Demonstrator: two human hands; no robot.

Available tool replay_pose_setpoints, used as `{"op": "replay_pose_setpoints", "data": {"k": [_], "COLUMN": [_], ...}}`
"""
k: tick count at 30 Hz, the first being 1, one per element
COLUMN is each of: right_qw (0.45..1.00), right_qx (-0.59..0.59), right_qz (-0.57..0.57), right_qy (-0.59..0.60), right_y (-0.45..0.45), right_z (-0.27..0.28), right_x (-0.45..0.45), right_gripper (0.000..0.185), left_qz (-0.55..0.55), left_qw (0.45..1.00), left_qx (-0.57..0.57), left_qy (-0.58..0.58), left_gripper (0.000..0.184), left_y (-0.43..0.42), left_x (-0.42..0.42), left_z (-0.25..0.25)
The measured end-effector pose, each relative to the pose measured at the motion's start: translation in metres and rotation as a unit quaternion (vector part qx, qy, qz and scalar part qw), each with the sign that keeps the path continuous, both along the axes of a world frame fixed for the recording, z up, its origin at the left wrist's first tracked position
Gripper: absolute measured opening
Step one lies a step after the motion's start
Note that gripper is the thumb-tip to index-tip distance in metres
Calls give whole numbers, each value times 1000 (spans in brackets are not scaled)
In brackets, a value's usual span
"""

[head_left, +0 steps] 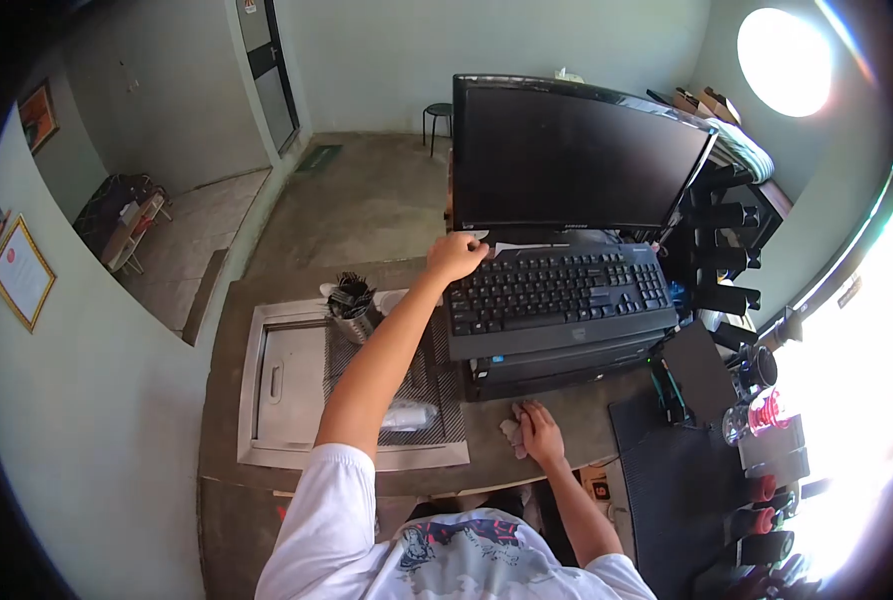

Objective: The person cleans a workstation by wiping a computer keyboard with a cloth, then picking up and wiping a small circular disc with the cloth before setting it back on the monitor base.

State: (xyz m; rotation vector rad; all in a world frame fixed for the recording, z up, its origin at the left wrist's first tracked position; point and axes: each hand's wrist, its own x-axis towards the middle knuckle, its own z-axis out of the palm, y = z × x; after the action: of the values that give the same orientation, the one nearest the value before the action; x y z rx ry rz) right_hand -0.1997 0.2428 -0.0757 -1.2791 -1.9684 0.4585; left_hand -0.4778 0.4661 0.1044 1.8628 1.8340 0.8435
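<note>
My left hand (455, 257) reaches forward to the gap between the black monitor (576, 155) and the upper left corner of the black keyboard (561, 288). Its fingers are curled closed, and what they hold, if anything, is hidden. The keyboard rests on top of a black computer case (566, 367) lying on the counter. My right hand (542, 436) is down on the counter in front of the case, its fingers pressed over a crumpled greyish cloth (511, 431).
Left of the case, a steel sink panel (291, 385) is set into the concrete counter (224, 400). A metal cup of black straws or utensils (354, 318) stands there, near a white wrapped bundle (409, 415). Rightward lie a black mat (656, 490) and several cups and jars.
</note>
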Motion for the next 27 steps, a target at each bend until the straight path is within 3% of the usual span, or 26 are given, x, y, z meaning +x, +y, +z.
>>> {"op": "replay_pose_setpoints", "data": {"k": [1, 10, 13, 18, 25, 27], "right_qw": [1000, 1000, 1000, 1000, 1000, 1000], "right_qx": [-7, -7, -7, -20, -29, -26], "right_qz": [-1, 2, 2, 5, 3, 2], "right_qy": [1, -4, -14, -8, -7, -9], "right_y": [2, 7, 6, 5, 5, 4], "right_z": [0, 2, 7, 13, 15, 14], "right_x": [1, 0, -1, -1, -2, -2], "right_gripper": [22, 21, 22, 23, 24, 24], "left_qz": [-13, -41, -82, -83, -87, -94], "left_qw": [998, 996, 992, 989, 970, 970], "left_qx": [-69, -13, -99, -119, -169, -172], "left_qy": [0, 81, 16, 29, -154, -145], "left_gripper": [44, 43, 37, 32, 25, 25], "left_y": [11, 48, 62, 65, 62, 58], "left_x": [-1, -5, -6, 1, -3, -3], "left_z": [-3, -33, -35, -33, -33, -27]}}
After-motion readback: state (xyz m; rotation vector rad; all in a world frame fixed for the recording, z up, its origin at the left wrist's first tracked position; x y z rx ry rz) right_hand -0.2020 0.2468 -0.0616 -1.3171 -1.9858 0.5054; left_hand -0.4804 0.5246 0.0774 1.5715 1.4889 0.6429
